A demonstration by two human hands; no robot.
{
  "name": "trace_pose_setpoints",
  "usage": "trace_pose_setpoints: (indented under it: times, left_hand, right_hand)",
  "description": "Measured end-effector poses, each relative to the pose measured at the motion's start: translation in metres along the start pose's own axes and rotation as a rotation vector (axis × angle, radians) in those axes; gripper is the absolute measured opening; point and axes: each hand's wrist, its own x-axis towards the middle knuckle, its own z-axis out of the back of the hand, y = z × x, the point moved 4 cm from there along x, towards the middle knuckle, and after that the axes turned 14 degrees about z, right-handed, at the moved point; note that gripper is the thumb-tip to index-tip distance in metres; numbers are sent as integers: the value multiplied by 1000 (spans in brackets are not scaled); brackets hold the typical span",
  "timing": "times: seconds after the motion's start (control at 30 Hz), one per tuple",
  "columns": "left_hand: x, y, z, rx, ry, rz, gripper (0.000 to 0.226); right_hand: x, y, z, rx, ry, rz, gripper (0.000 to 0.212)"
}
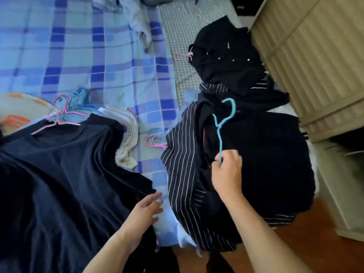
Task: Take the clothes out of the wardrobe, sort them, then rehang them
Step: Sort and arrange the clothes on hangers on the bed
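Right now the person leans over the bed (pixel 110 62), both bare forearms reaching forward from the bottom of the view. Their right hand (pixel 226 174) is raised, wrist bent back, fingers pinched round the stem of a blue hanger (pixel 222 123) whose hook points up and away. That hanger stands over a heap of dark clothes (pixel 256 154) at the right edge of the bed, with a pinstriped garment (pixel 183 170) draped down its near side. Their left hand (pixel 146 211) lies low and relaxed, fingers straight and spread, holding nothing, just beside the hem of a navy T-shirt (pixel 59 174) spread flat on a pink hanger (pixel 57 123). More coloured hangers (pixel 78 101) are bunched beyond it.
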Motion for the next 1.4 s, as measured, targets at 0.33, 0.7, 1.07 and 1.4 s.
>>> trace_pose_setpoints:
  times: [0.33, 0.7, 1.07, 1.4]
  left_hand:
    - [-131, -107, -106, 260, 171, -339, 20]
    - [-350, -135, -378, 687, 535, -1026, 101]
    - [-362, -176, -277, 267, 77, -987, 16]
    - [-335, -211, -15, 42, -16, -1011, 56]
  right_hand:
    - [-51, -91, 338, 521, -561, -393, 18]
    - [6, 14, 559, 714, -598, 91, 15]
    - [97, 220, 557, 645, -314, 398, 28]
    - [165, 492, 363, 803, 31, 554, 18]
